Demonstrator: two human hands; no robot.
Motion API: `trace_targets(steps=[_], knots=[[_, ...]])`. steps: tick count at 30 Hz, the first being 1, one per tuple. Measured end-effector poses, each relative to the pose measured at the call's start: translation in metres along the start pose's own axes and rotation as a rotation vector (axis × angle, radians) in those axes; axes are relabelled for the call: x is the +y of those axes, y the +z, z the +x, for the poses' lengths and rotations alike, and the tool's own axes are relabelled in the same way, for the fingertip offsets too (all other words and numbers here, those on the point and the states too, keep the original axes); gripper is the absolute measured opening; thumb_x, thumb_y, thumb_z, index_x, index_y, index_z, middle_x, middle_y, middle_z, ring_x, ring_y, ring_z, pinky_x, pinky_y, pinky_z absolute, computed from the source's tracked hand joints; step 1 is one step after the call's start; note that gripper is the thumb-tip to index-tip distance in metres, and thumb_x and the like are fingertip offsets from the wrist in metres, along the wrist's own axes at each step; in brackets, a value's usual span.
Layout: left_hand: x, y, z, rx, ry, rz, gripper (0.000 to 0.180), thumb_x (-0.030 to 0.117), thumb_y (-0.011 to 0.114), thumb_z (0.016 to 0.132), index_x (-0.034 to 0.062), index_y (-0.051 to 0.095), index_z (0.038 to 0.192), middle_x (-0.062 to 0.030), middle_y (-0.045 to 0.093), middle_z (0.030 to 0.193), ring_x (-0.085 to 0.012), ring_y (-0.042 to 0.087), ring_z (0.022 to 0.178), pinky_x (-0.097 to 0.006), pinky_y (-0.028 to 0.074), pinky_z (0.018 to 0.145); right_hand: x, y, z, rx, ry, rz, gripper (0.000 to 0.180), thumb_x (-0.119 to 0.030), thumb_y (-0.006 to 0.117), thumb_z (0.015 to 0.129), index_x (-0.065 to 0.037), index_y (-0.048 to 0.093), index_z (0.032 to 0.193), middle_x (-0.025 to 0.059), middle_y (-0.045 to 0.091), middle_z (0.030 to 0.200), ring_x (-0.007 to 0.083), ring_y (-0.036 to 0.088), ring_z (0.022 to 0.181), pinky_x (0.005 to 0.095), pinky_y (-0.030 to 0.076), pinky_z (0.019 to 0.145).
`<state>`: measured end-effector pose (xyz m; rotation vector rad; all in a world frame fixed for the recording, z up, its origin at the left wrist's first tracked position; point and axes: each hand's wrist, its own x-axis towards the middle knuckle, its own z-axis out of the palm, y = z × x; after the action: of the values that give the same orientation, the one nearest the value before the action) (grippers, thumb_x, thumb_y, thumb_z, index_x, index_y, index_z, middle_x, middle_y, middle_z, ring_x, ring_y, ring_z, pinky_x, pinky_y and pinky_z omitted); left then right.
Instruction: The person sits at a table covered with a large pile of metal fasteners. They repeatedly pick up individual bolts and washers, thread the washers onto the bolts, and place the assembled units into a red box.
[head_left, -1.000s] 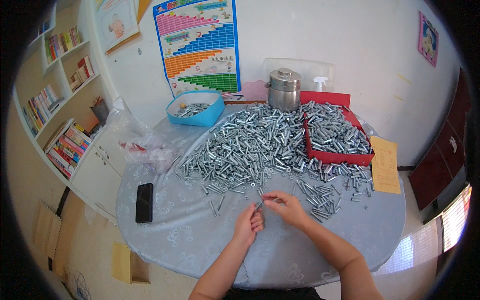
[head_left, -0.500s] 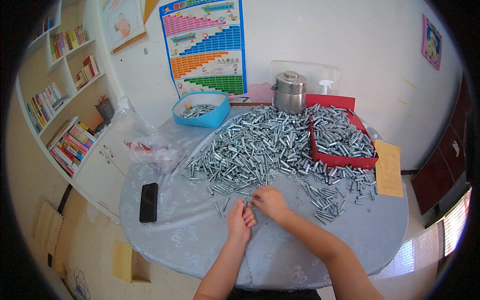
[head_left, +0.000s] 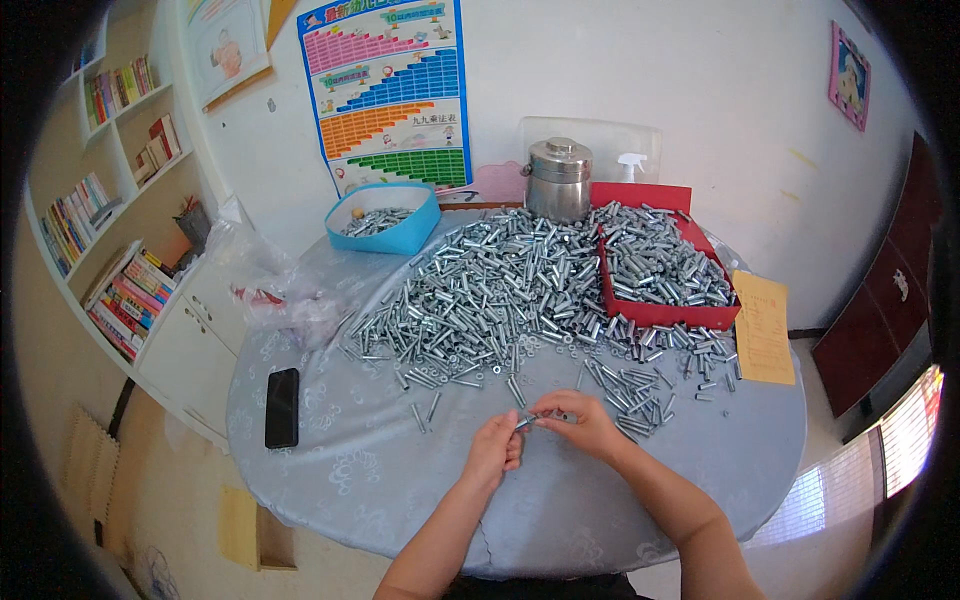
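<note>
Low over the near part of the table, my two hands meet around a small silvery metal bolt. My left hand has its fingers curled round one end. From the other side, my right hand pinches the opposite end with thumb and fingertips. Whether a nut or washer sits under those fingertips is too small to tell. Just beyond my hands spreads a large heap of metal bolts and sleeves, with loose washers along its near edge. A looser group of thin bolts lies right of my right hand.
A red box full of metal sleeves stands at the right, beside a yellow paper. Behind the heap is a steel pot. Toward the left are a blue bin, a clear plastic bag and a black phone.
My hands have drawn slightly apart, and the bolt now shows between them. My right hand has shifted right and lower. The whole view has swung slightly, so the table sits further left.
</note>
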<state>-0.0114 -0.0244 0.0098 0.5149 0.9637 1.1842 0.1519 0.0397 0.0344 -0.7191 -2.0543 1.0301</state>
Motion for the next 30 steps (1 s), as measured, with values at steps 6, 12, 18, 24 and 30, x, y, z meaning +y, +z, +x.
trace_targets(steps=[6,12,18,24,30], knots=[[-0.001,0.008,-0.005,-0.021,0.038,0.115,0.027,0.034,0.046,0.09,0.0087,0.047,0.079,0.0055,0.032,0.054,-0.003,0.026,0.042,-0.019,0.021,0.036,0.001,-0.006,-0.012,-0.033,0.023,-0.103,0.018,-0.01,0.066,0.073,-0.005,0.061,0.09,0.0069,0.06,0.086,0.0175,0.056,0.077,0.0276,0.045,0.069],[-0.007,0.012,-0.006,-0.007,0.071,0.223,0.027,0.034,0.046,0.09,0.0085,0.048,0.08,0.0045,0.034,0.053,-0.0038,0.028,0.041,-0.02,0.024,0.035,0.007,-0.006,-0.021,0.015,-0.143,-0.199,0.021,-0.014,0.065,0.075,-0.006,0.059,0.093,0.0082,0.059,0.089,0.0219,0.057,0.082,0.0316,0.046,0.072],[-0.009,0.01,-0.004,0.009,0.065,0.234,0.026,0.033,0.045,0.09,0.0084,0.048,0.081,0.0039,0.034,0.052,-0.0045,0.029,0.041,-0.02,0.025,0.035,-0.005,-0.004,-0.024,-0.024,0.116,-0.105,0.02,-0.017,0.065,0.077,-0.004,0.058,0.091,0.009,0.06,0.084,0.0192,0.058,0.079,0.0303,0.046,0.07],[-0.009,0.014,-0.005,-0.006,0.091,0.191,0.025,0.032,0.045,0.091,0.0083,0.048,0.083,0.0043,0.033,0.052,-0.0043,0.027,0.041,-0.02,0.024,0.035,-0.001,0.003,-0.027,0.077,0.263,0.068,0.021,-0.016,0.065,0.077,-0.003,0.059,0.092,0.0073,0.06,0.079,0.0156,0.058,0.075,0.0265,0.045,0.068],[-0.007,0.014,-0.006,-0.037,0.079,0.176,0.026,0.033,0.045,0.09,0.0085,0.047,0.083,0.0047,0.032,0.053,-0.004,0.026,0.042,-0.02,0.024,0.036,0.0,-0.001,-0.025,0.099,0.043,0.128,0.016,-0.013,0.066,0.076,-0.001,0.06,0.086,0.0064,0.06,0.08,0.013,0.056,0.075,0.0253,0.045,0.068]])
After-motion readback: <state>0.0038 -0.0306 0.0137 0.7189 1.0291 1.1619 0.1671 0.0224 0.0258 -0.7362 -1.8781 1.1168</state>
